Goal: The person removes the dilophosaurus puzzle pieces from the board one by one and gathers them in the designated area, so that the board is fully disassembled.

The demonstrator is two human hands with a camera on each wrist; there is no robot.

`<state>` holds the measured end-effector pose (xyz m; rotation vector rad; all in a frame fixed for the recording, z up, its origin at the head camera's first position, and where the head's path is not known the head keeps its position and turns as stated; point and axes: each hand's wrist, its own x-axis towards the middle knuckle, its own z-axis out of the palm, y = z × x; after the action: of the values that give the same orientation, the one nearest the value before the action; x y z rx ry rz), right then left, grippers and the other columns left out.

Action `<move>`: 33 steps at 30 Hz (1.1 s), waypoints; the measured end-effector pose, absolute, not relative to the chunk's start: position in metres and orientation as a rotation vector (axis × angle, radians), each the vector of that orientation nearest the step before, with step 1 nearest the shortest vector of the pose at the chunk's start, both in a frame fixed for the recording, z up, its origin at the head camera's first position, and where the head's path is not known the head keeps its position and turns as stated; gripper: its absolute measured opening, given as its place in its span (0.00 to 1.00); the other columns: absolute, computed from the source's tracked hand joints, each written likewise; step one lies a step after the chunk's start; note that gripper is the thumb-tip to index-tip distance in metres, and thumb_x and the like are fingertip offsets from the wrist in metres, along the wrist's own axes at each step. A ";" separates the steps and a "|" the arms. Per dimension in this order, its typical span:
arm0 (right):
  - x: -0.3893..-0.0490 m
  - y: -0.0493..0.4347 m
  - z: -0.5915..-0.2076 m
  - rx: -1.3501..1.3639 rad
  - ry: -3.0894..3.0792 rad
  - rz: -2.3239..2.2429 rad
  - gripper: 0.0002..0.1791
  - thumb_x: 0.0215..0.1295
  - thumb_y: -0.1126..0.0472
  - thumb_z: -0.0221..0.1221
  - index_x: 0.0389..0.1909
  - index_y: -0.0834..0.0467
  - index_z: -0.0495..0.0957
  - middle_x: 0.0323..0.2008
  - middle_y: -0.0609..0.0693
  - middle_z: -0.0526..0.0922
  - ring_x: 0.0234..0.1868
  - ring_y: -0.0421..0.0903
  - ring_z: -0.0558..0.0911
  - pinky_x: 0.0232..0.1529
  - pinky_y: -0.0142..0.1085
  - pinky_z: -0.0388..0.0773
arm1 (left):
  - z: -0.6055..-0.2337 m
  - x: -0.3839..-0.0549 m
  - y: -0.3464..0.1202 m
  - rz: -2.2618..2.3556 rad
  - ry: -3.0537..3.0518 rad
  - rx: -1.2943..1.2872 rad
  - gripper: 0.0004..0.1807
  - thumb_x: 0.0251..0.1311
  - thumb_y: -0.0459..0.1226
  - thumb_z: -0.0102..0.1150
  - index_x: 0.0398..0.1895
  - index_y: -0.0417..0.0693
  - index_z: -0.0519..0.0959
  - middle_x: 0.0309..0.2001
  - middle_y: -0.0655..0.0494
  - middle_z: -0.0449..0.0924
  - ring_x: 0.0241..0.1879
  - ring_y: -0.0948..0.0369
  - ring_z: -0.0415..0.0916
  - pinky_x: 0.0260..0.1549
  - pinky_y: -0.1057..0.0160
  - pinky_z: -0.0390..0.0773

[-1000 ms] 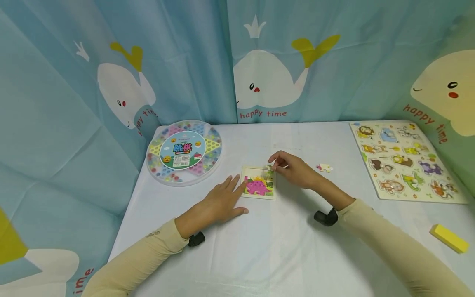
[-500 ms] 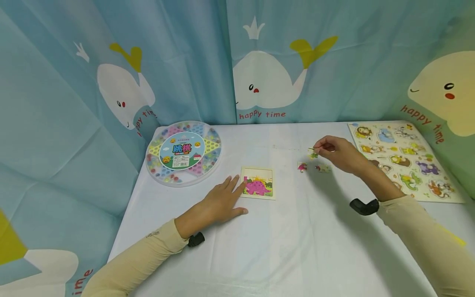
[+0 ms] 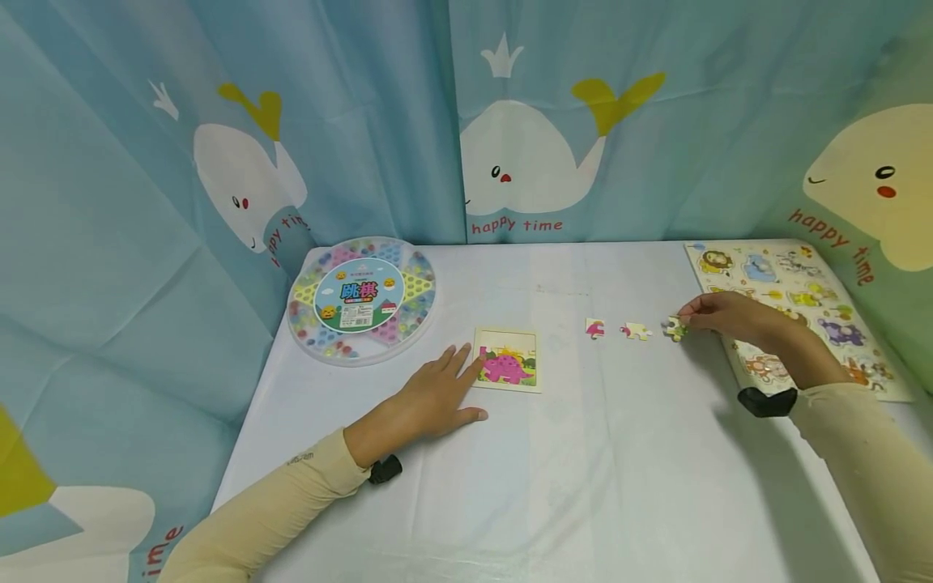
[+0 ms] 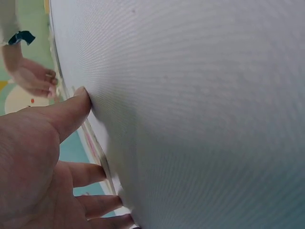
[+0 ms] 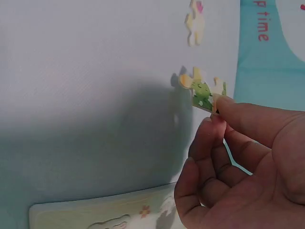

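My right hand (image 3: 736, 320) pinches a green and yellow jigsaw piece (image 5: 202, 93) between thumb and fingertips, just over the table at right. In the head view, two loose pieces lie left of it in a row: a pink-and-white piece (image 3: 594, 328) and a mostly cream piece (image 3: 636, 330). My left hand (image 3: 435, 394) lies with its fingers spread, the index fingertip on the left edge of a small framed puzzle (image 3: 508, 371) showing a pink dinosaur. The upper strip of that frame is bare. In the left wrist view the left hand's fingers (image 4: 90, 174) are straight.
A round Chinese checkers box (image 3: 362, 300) sits at the back left. A wooden animal peg board (image 3: 809, 324) stands at the right, partly behind my right forearm. Blue whale-print curtain (image 3: 408, 121) hangs behind the white table (image 3: 525, 486).
My right hand has carried the green and yellow piece from the dinosaur frame rightward, past the two loose pieces, and lowered it beside them. The left hand has stayed put.
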<state>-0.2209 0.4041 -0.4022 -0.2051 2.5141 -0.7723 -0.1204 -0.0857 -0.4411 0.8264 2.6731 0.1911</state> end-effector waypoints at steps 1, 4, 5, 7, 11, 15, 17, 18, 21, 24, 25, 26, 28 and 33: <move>-0.221 0.405 -0.404 -0.208 2.510 -0.771 0.22 0.84 0.55 0.51 0.61 0.71 0.74 0.57 0.61 0.80 0.50 0.36 0.76 0.53 0.44 0.77 | -0.441 -0.121 -0.086 0.190 2.674 0.827 0.48 0.73 0.62 0.56 0.86 0.48 0.53 0.85 0.40 0.48 0.83 0.39 0.49 0.75 0.42 0.65; -0.222 0.405 -0.409 -0.200 2.539 -0.750 0.20 0.84 0.56 0.53 0.58 0.71 0.75 0.53 0.61 0.81 0.47 0.38 0.76 0.49 0.42 0.76 | -0.441 -0.121 -0.086 0.186 2.674 0.828 0.48 0.73 0.63 0.56 0.86 0.49 0.53 0.85 0.40 0.48 0.83 0.39 0.49 0.75 0.42 0.65; -0.223 0.404 -0.410 -0.206 2.559 -0.740 0.19 0.83 0.58 0.53 0.57 0.72 0.76 0.51 0.61 0.82 0.46 0.40 0.76 0.48 0.41 0.76 | -0.441 -0.121 -0.086 0.186 2.674 0.829 0.48 0.73 0.63 0.56 0.86 0.49 0.53 0.85 0.39 0.48 0.83 0.39 0.49 0.75 0.42 0.65; -0.225 0.401 -0.414 -0.223 2.610 -0.719 0.17 0.82 0.60 0.55 0.53 0.73 0.77 0.47 0.61 0.82 0.43 0.43 0.76 0.43 0.38 0.75 | -0.441 -0.121 -0.086 0.189 2.674 0.832 0.48 0.73 0.63 0.56 0.86 0.48 0.53 0.85 0.39 0.48 0.83 0.39 0.49 0.75 0.42 0.65; -0.226 0.394 -0.420 -0.272 2.684 -0.682 0.12 0.79 0.64 0.57 0.48 0.72 0.78 0.42 0.60 0.83 0.38 0.45 0.75 0.37 0.36 0.73 | -0.442 -0.121 -0.086 0.196 2.674 0.838 0.48 0.74 0.63 0.55 0.86 0.49 0.52 0.85 0.39 0.47 0.83 0.39 0.48 0.75 0.42 0.64; -0.224 0.387 -0.424 -0.307 2.736 -0.641 0.10 0.77 0.66 0.58 0.47 0.71 0.79 0.39 0.60 0.83 0.36 0.47 0.77 0.36 0.40 0.74 | -0.444 -0.122 -0.086 0.191 2.676 0.833 0.48 0.74 0.63 0.55 0.87 0.49 0.52 0.85 0.40 0.47 0.83 0.40 0.48 0.75 0.42 0.64; -0.223 0.382 -0.423 -0.318 2.766 -0.619 0.10 0.76 0.66 0.58 0.48 0.71 0.79 0.39 0.63 0.83 0.36 0.51 0.79 0.36 0.42 0.75 | -0.445 -0.122 -0.085 0.179 2.678 0.830 0.49 0.74 0.63 0.54 0.87 0.50 0.52 0.85 0.40 0.47 0.83 0.40 0.48 0.75 0.43 0.64; -0.222 0.378 -0.422 -0.323 2.785 -0.603 0.10 0.76 0.66 0.58 0.48 0.71 0.79 0.40 0.64 0.83 0.37 0.53 0.80 0.36 0.43 0.75 | -0.445 -0.122 -0.086 0.177 2.679 0.828 0.49 0.73 0.63 0.54 0.87 0.50 0.52 0.85 0.40 0.47 0.83 0.40 0.48 0.75 0.43 0.64; -0.220 0.363 -0.416 -0.350 2.831 -0.613 0.12 0.75 0.68 0.58 0.50 0.73 0.78 0.42 0.69 0.82 0.41 0.61 0.81 0.38 0.48 0.76 | -0.446 -0.122 -0.085 0.168 2.680 0.830 0.49 0.73 0.63 0.54 0.87 0.50 0.51 0.85 0.41 0.47 0.83 0.41 0.48 0.75 0.43 0.64; -0.217 0.339 -0.410 -0.379 2.862 -0.651 0.14 0.74 0.69 0.58 0.53 0.74 0.77 0.46 0.72 0.81 0.46 0.66 0.81 0.43 0.53 0.77 | -0.446 -0.122 -0.085 0.165 2.682 0.834 0.49 0.73 0.63 0.54 0.87 0.50 0.52 0.85 0.41 0.47 0.83 0.40 0.49 0.75 0.43 0.65; -0.216 0.330 -0.409 -0.396 2.868 -0.667 0.15 0.74 0.69 0.58 0.55 0.74 0.77 0.47 0.73 0.80 0.47 0.66 0.80 0.45 0.55 0.77 | -0.446 -0.122 -0.085 0.162 2.681 0.833 0.49 0.73 0.63 0.54 0.87 0.50 0.52 0.85 0.41 0.47 0.83 0.40 0.48 0.75 0.43 0.65; -0.215 0.319 -0.408 -0.416 2.872 -0.678 0.16 0.74 0.69 0.58 0.56 0.74 0.77 0.48 0.74 0.80 0.48 0.66 0.80 0.46 0.56 0.77 | -0.446 -0.122 -0.085 0.165 2.681 0.832 0.48 0.73 0.63 0.55 0.86 0.50 0.52 0.85 0.40 0.47 0.83 0.40 0.49 0.75 0.43 0.65; -0.213 0.297 -0.406 -0.447 2.865 -0.702 0.18 0.75 0.67 0.60 0.59 0.73 0.77 0.52 0.74 0.79 0.50 0.65 0.81 0.48 0.56 0.77 | -0.444 -0.122 -0.085 0.166 2.681 0.829 0.48 0.73 0.63 0.55 0.86 0.49 0.53 0.85 0.40 0.48 0.83 0.40 0.49 0.75 0.43 0.65; -0.203 0.236 -0.409 -0.562 2.842 -0.804 0.19 0.73 0.68 0.62 0.61 0.73 0.77 0.55 0.72 0.79 0.49 0.63 0.83 0.50 0.55 0.79 | -0.442 -0.121 -0.085 0.187 2.674 0.817 0.48 0.74 0.63 0.55 0.86 0.49 0.54 0.85 0.40 0.48 0.83 0.40 0.48 0.75 0.43 0.64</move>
<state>-0.2030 0.2355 -0.4087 -0.5622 2.8424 -0.8042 -0.1210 -0.0847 -0.4424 0.8171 2.6739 0.1868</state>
